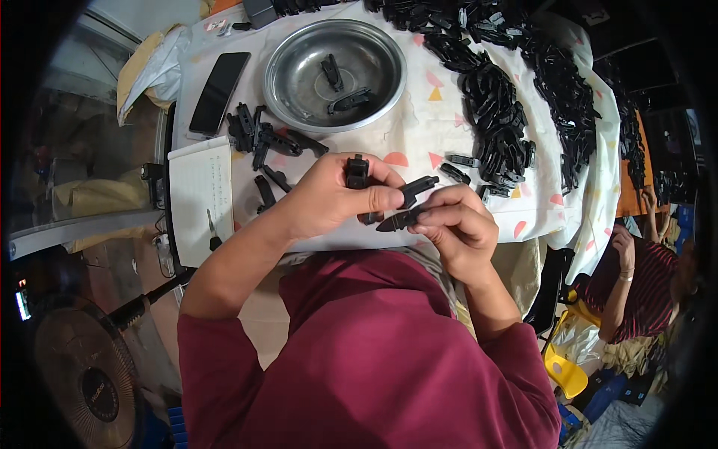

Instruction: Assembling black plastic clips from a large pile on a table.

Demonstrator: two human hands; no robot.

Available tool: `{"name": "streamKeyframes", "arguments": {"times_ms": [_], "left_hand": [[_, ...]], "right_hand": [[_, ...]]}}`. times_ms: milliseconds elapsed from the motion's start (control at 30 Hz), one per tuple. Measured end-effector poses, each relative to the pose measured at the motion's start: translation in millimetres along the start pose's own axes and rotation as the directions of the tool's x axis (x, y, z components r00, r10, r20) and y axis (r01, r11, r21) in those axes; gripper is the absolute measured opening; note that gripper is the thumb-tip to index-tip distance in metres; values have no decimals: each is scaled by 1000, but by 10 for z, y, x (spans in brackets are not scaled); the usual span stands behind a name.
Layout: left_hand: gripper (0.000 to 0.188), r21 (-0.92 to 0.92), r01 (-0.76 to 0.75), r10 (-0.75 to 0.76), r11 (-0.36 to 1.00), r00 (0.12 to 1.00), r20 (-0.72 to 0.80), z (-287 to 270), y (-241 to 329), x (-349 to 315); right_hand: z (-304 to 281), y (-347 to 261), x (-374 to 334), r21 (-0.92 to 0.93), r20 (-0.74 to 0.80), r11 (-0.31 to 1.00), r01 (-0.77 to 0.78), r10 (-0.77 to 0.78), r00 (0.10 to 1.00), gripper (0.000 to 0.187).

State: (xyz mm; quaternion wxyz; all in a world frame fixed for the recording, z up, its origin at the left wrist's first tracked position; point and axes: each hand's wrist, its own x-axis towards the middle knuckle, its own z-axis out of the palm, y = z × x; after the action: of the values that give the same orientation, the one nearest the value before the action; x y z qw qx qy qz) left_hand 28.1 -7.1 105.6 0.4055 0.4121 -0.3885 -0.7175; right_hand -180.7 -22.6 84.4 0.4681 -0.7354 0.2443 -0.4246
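My left hand point(333, 196) is closed around black plastic parts. One small blocky black part point(357, 170) shows between its thumb and fingers, and a longer black piece point(419, 191) juts out past the thumb tip toward my right hand. My right hand point(462, 224) pinches a dark, pointed black piece point(398, 221) just below that longer one. Whether the two pieces touch, I cannot tell. Beyond my hands stands a round metal bowl point(280, 45) with a few black parts inside. Loose black parts point(277, 142) lie by its near left side.
Long heaps of black parts point(493, 112) cover the table's right side. At left lie a black phone point(219, 93) and an open notebook point(198, 179) with a small pointed tool point(213, 230). A fan point(93, 385) stands lower left. Another person point(636, 288) sits at right.
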Motion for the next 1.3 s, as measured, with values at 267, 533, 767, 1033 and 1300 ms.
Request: {"name": "streamKeyframes", "arguments": {"times_ms": [267, 533, 767, 1033, 1300], "left_hand": [[25, 632, -336, 375, 698, 924, 76, 13, -11, -31], [29, 824, -356, 473, 440, 872, 125, 45, -43, -50], [33, 923, -189, 354, 335, 933, 62, -282, -28, 255], [18, 985, -119, 599, -124, 783, 170, -817, 250, 368], [18, 757, 193, 452, -625, 880, 148, -638, -390, 71]], "right_hand": [[65, -96, -8, -113, -68, 994, 4, -12, 998, 11], [132, -113, 110, -314, -128, 948, -51, 11, 992, 25], [-6, 146, 186, -542, -114, 794, -275, 254, 960, 37], [-292, 611, -5, -882, -171, 352, -312, 379, 909, 30], [-119, 324, 162, -136, -186, 786, -603, 578, 795, 19]]}}
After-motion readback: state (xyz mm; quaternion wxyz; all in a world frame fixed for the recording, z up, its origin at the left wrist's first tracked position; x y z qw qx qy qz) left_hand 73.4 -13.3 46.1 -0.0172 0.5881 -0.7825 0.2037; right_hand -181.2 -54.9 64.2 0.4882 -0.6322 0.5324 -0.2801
